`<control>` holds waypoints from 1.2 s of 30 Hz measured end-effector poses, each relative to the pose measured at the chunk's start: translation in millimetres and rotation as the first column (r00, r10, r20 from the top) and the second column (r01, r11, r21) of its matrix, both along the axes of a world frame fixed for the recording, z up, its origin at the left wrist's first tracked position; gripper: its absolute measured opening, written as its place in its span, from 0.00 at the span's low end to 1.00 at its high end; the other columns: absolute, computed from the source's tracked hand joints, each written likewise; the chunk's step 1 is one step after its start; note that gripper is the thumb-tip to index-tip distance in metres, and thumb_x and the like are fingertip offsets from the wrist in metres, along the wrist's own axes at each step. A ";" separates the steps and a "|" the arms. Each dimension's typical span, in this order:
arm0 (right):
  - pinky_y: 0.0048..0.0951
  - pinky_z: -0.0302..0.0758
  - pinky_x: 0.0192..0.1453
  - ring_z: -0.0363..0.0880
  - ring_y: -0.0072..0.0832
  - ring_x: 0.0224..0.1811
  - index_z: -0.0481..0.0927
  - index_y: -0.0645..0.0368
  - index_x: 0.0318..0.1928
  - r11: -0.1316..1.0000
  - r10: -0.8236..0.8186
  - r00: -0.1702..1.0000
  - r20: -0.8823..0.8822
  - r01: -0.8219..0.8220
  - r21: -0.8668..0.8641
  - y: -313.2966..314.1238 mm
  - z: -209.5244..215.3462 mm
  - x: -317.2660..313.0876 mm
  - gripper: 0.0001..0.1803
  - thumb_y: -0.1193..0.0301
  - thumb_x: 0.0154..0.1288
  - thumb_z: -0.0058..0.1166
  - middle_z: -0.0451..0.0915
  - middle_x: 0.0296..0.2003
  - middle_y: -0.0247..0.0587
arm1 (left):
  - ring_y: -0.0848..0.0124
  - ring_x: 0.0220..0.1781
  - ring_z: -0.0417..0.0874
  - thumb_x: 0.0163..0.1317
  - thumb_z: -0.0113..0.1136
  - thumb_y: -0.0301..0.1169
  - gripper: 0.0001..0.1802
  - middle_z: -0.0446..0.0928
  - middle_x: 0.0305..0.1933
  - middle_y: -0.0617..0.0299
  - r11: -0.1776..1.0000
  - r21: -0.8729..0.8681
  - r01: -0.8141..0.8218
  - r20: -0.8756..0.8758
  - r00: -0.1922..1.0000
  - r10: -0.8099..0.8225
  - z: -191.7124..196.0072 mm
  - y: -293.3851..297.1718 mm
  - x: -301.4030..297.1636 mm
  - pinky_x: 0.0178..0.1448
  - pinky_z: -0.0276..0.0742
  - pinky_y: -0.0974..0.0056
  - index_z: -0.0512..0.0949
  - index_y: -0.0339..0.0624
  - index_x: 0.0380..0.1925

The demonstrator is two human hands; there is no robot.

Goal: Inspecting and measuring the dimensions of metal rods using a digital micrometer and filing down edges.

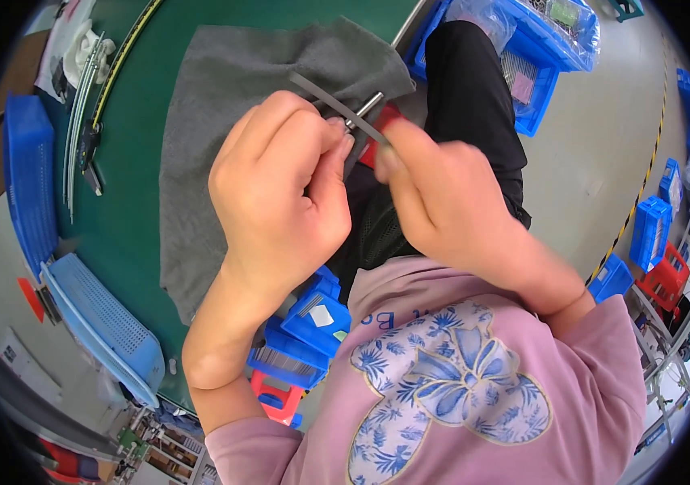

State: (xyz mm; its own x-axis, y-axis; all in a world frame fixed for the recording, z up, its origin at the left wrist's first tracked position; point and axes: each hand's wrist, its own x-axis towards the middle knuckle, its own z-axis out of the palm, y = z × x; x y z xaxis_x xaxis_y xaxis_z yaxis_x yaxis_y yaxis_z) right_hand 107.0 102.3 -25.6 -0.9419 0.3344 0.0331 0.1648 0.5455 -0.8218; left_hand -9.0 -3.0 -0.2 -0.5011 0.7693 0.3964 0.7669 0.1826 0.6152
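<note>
My left hand [280, 190] and my right hand [442, 198] are raised close together over my lap. Between their fingertips they pinch a thin flat grey metal strip [325, 95] that slants from upper left to lower right, and a short shiny metal rod [366, 106] crosses it near the fingers. Which hand grips the rod is unclear. A red object [384, 119] shows just behind my right fingertips. Under the hands lies a grey cloth [224, 105], spread on the green table [131, 194].
Blue plastic trays [107, 323] and a blue basket [28, 174] lie along the table's left side, beside a caliper [90, 145]. Blue bins of parts [309, 323] stand under my arms. More blue crates [543, 48] and a red one [668, 275] sit on the floor at right.
</note>
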 end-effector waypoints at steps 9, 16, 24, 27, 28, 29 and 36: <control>0.36 0.67 0.20 0.73 0.43 0.18 0.65 0.62 0.32 0.999 0.032 0.999 0.024 -0.032 0.006 -1.5 -2.1 -0.8 0.03 0.79 0.56 0.41 0.73 0.17 0.45 | 0.62 0.20 0.69 0.34 0.58 0.15 0.09 0.67 0.19 0.58 1.000 -0.014 -0.004 -0.007 1.000 0.004 0.6 -0.6 0.2 0.23 0.65 0.65 0.69 0.36 0.17; 0.34 0.68 0.21 0.74 0.43 0.20 0.66 0.62 0.31 0.999 -0.021 0.999 0.032 0.022 -0.040 -13.7 -26.4 12.1 0.02 0.79 0.56 0.41 0.73 0.18 0.45 | 0.61 0.20 0.69 0.35 0.58 0.15 0.09 0.67 0.19 0.58 0.999 -0.040 0.005 0.016 1.000 -0.005 0.8 -1.1 -0.4 0.23 0.64 0.66 0.69 0.36 0.17; 0.32 0.68 0.20 0.73 0.43 0.19 0.66 0.63 0.31 0.993 -0.067 0.984 -0.168 0.050 -0.108 -18.4 -47.1 4.6 0.01 0.79 0.57 0.40 0.72 0.17 0.45 | 0.62 0.20 0.69 0.35 0.58 0.16 0.09 0.67 0.19 0.58 1.000 -0.026 0.006 0.008 1.000 -0.006 2.1 -0.4 -1.1 0.23 0.64 0.66 0.69 0.36 0.17; 0.38 0.65 0.15 0.71 0.42 0.14 0.65 0.59 0.30 0.995 -0.093 0.958 -0.270 0.081 -0.055 -16.0 -38.0 -16.0 0.05 0.74 0.53 0.46 0.70 0.13 0.44 | 0.62 0.20 0.69 0.35 0.58 0.16 0.09 0.67 0.19 0.58 1.000 -0.018 -0.003 0.001 1.000 0.003 1.6 -0.1 -1.0 0.23 0.64 0.66 0.69 0.36 0.17; 0.38 0.65 0.15 0.71 0.42 0.14 0.65 0.59 0.30 0.995 -0.094 0.958 -0.271 0.081 -0.056 -16.9 -38.8 -14.0 0.05 0.74 0.53 0.46 0.70 0.13 0.44 | 0.62 0.20 0.69 0.35 0.58 0.16 0.09 0.67 0.19 0.58 1.000 -0.019 -0.002 0.000 1.000 0.002 1.4 -1.0 -0.8 0.23 0.64 0.66 0.69 0.36 0.17; 0.38 0.64 0.15 0.71 0.42 0.14 0.65 0.59 0.30 0.995 -0.089 0.967 -0.237 0.077 -0.059 -18.3 -41.1 -8.3 0.06 0.73 0.53 0.46 0.70 0.13 0.44 | 0.62 0.20 0.69 0.36 0.58 0.16 0.09 0.67 0.19 0.58 1.000 -0.030 -0.006 0.016 1.000 0.006 1.1 -2.4 0.3 0.23 0.64 0.66 0.69 0.36 0.17; 0.42 0.66 0.17 0.70 0.46 0.14 0.65 0.58 0.31 0.995 -0.065 0.982 -0.175 0.050 -0.087 -11.3 -23.5 -8.9 0.07 0.71 0.53 0.47 0.69 0.11 0.47 | 0.62 0.20 0.69 0.35 0.58 0.16 0.09 0.67 0.19 0.58 0.999 -0.030 -0.012 0.014 1.000 0.013 2.0 0.1 -0.9 0.23 0.64 0.66 0.69 0.36 0.16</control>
State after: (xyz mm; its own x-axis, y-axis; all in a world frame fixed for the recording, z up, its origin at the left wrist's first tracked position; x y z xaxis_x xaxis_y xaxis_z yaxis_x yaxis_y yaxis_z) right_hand 98.1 91.0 -49.1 -0.9024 0.3966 0.1684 0.0415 0.4689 -0.8823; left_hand -9.9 -2.9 1.8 -0.5159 0.7746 0.3659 0.7559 0.2107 0.6199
